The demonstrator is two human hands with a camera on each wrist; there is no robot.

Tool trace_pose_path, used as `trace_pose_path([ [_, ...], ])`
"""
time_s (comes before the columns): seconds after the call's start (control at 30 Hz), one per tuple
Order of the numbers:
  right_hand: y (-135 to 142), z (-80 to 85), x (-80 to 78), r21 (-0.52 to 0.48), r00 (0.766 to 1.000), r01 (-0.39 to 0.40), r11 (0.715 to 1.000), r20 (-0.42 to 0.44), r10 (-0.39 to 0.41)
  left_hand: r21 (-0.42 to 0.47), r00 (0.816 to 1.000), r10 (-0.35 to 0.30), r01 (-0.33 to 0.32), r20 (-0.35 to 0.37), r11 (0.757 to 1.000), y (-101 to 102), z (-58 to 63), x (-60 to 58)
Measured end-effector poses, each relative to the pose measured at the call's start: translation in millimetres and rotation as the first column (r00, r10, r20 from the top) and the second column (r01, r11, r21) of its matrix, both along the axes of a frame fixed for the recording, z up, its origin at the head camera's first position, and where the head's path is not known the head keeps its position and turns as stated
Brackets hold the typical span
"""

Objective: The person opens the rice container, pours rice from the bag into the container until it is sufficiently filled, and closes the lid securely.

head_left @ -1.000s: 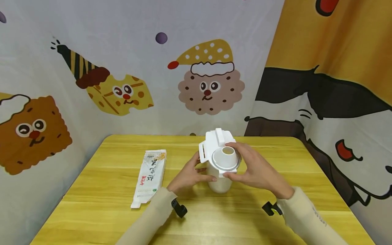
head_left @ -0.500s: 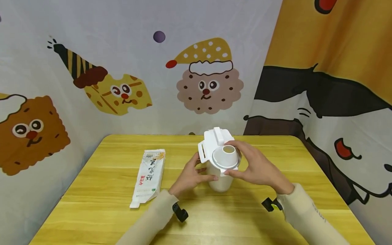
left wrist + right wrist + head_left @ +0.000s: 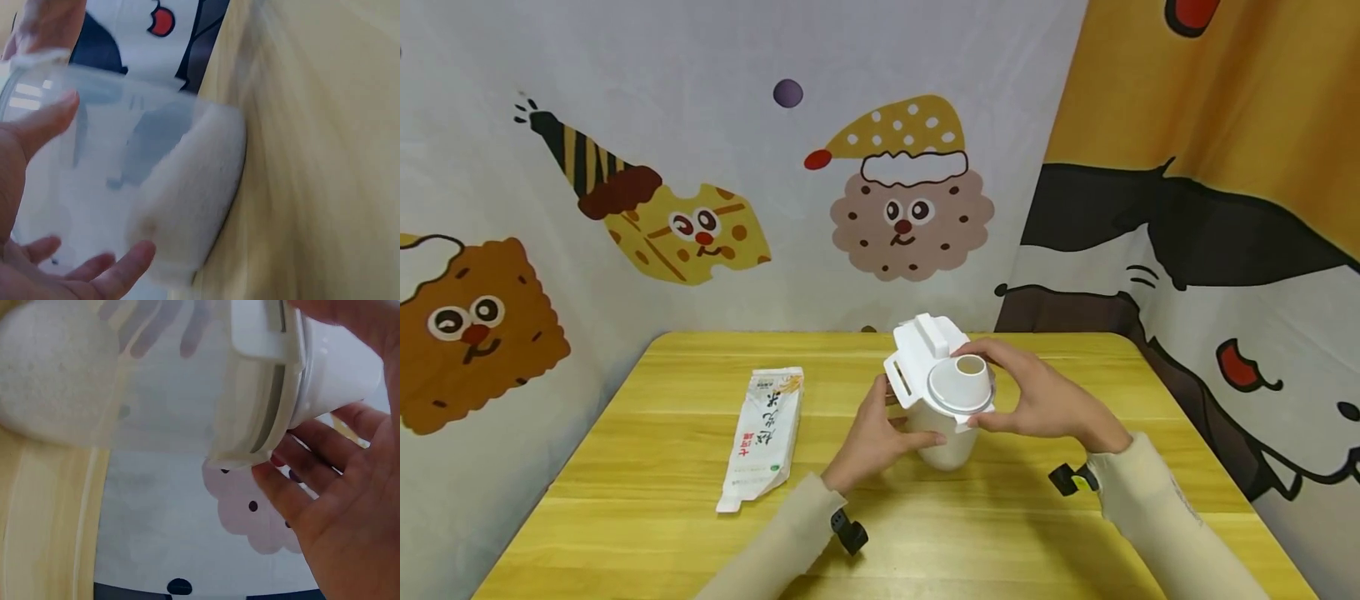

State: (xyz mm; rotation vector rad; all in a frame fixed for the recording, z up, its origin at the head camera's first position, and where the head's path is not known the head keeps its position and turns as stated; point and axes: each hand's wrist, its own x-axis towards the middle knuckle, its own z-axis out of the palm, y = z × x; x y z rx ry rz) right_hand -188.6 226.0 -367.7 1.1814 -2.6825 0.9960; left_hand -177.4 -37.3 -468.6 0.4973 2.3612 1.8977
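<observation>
A translucent plastic storage jar (image 3: 951, 446) with a white lid (image 3: 928, 354) stands tilted over the table in the head view. White grainy contents (image 3: 194, 187) lie heaped on a slant in its bottom in the left wrist view. On the lid is a round white cap (image 3: 958, 387) with an opening at its top, and a slotted flap sticks out at the left. My left hand (image 3: 876, 437) grips the jar's body from the left, thumb in front. Around the lid's right side, my right hand (image 3: 1045, 396) curls its fingers, with the thumb at the front edge.
A white printed food packet (image 3: 765, 437) lies flat on the wooden table (image 3: 647, 467), left of the jar. Behind the table hangs a cartoon-printed curtain (image 3: 805, 292). Dark straps with small devices sit at both wrists.
The jar has shifted slightly to the right and turned a little, its lid now angled more to the left at the back. Both hands moved along with it, keeping their grips.
</observation>
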Motion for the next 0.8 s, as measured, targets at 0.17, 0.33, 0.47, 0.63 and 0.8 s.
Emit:
trace_pose_path([
  [0.17,-2.0,-1.1,9.5,0.034,0.995,0.074,0.997,-0.07,-0.071,-0.007,0.999,-0.008,0.009,0.037,1.0,-13.0,-1.0,-13.6],
  [0.33,-11.3,-3.1,21.8,-0.002,0.981,0.156,0.988,-0.12,-0.155,0.005,0.997,-0.057,0.057,0.041,0.998,-23.3,0.7,-30.8],
  [0.47,-22.1,-6.2,30.5,-0.042,0.963,0.229,0.972,-0.135,-0.233,0.012,0.993,-0.112,0.112,0.025,0.994,-27.0,1.2,-43.2],
  [0.63,-30.8,-10.9,35.6,-0.067,0.94,0.303,0.951,-0.144,-0.31,0.049,0.984,-0.171,0.169,0.039,0.984,-26.8,-0.4,-53.9],
  [0.8,-29.4,-10.9,34.6,-0.076,0.943,0.305,0.949,-0.118,-0.312,0.062,0.986,-0.163,0.16,0.037,0.985,-24.3,0.6,-54.4],
])
